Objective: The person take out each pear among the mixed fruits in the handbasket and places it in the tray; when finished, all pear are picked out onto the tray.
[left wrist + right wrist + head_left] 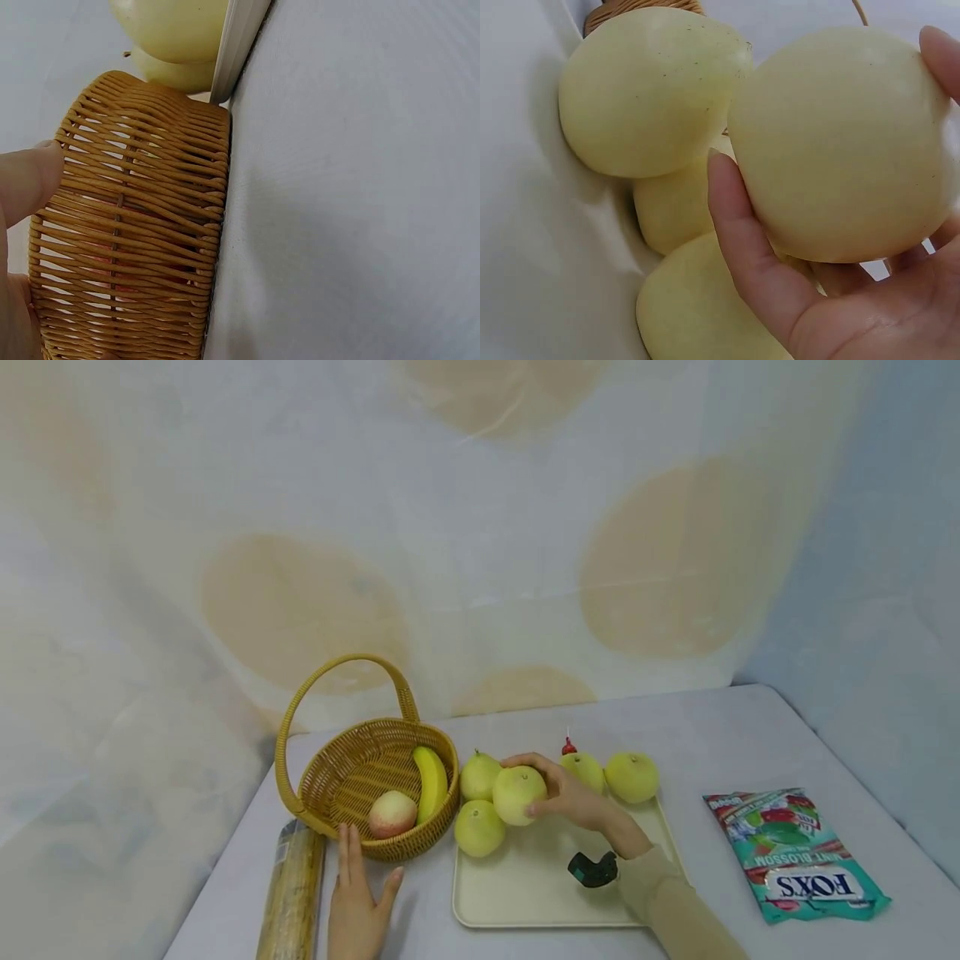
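My right hand (573,797) grips a round yellow-green pear (520,795), fingers and thumb around its sides. In the right wrist view the held pear (840,142) is raised above several others, including a speckled pear (652,90). More pears lie along the back and left of the cream tray (540,893). My left hand (356,893) touches the near rim of a wicker basket (352,760) with extended fingers. Its thumb (30,176) lies near the rim's outside in the left wrist view. Inside the basket are a banana (431,783) and a peach (392,814).
A brownish, plastic-wrapped roll (292,893) lies left of my left hand. At the right side of the table is a teal Fox's candy bag (795,853). A small red thing (568,746) shows behind the pears. A cloth wall (487,552) rises behind the table.
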Motion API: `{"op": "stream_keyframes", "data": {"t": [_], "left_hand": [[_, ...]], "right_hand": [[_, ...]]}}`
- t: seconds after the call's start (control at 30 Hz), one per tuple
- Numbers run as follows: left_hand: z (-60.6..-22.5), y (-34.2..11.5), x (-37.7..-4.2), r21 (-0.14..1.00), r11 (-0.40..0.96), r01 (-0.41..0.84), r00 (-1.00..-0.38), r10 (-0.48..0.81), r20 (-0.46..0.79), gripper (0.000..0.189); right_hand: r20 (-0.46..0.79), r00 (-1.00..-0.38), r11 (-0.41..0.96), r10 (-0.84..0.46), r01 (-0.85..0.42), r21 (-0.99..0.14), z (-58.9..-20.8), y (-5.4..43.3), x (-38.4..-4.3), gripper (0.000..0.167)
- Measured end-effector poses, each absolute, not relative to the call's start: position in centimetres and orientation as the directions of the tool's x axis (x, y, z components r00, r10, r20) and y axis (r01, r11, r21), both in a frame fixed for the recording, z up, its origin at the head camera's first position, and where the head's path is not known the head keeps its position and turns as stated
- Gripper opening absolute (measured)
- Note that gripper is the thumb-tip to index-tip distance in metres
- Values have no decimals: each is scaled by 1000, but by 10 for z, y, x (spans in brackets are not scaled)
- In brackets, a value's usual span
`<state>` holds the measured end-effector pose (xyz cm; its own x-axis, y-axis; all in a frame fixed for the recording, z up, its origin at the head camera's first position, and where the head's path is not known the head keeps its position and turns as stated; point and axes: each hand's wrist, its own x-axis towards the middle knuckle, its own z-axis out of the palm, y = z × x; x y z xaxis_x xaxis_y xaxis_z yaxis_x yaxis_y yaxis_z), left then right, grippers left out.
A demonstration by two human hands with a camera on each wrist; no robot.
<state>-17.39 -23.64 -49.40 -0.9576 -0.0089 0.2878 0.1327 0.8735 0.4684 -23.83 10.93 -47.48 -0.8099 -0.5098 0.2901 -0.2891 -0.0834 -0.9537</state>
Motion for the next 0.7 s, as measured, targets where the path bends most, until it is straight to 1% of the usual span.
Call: {"op": "stream_keyframes", "data": {"t": [0.17,0.37,0.47,0.57,0.67,0.7], "left_hand": [[-494,-237,-175,468,873,136,-954,-12,299,91],[-495,-237,-174,476,869,136,-956,-12,294,92],[-496,-237,-174,477,868,136,-955,-13,295,92],[-497,-237,-174,471,871,141,-953,-10,302,93],[-496,-238,-174,466,872,149,-951,-3,308,93],[-496,-238,-174,465,872,151,-951,-1,310,93]], "right_hand": [[303,-801,-96,-516,-297,-950,-479,117,-235,62],[223,-816,3,-533,-265,-964,-489,123,-228,63],[220,-816,55,-534,-293,-954,-493,122,-225,62],[239,-802,93,-547,-342,-935,-496,120,-224,61],[255,-788,94,-560,-367,-926,-499,117,-222,60],[263,-783,85,-564,-372,-924,-500,116,-222,57]]}}
